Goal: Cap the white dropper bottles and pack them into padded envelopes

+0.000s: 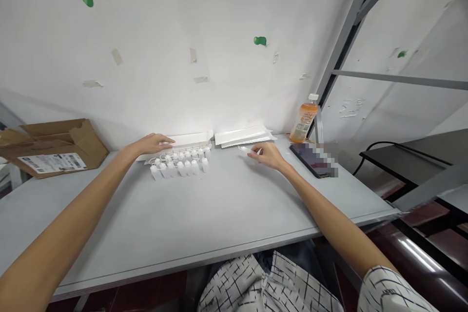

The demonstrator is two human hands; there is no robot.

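Note:
My left hand [151,144] rests at the back of the table with its fingers stretched out, over the edge of a flat white sheet [190,139]. Just in front of it stand several small white bottles [182,169] with caps, in two rough rows. To the right, my right hand [266,154] is closed in a pinch around a small white piece [244,148], whose exact kind is too small to tell. Behind that hand lies a stack of flat white sheets [241,135] against the wall.
An open cardboard box [62,153] with a label sits at the left. On the right are an orange drink bottle [304,119] and a dark phone [310,158], partly pixelated. A grey metal frame [340,48] rises beyond the table's [197,224] right side.

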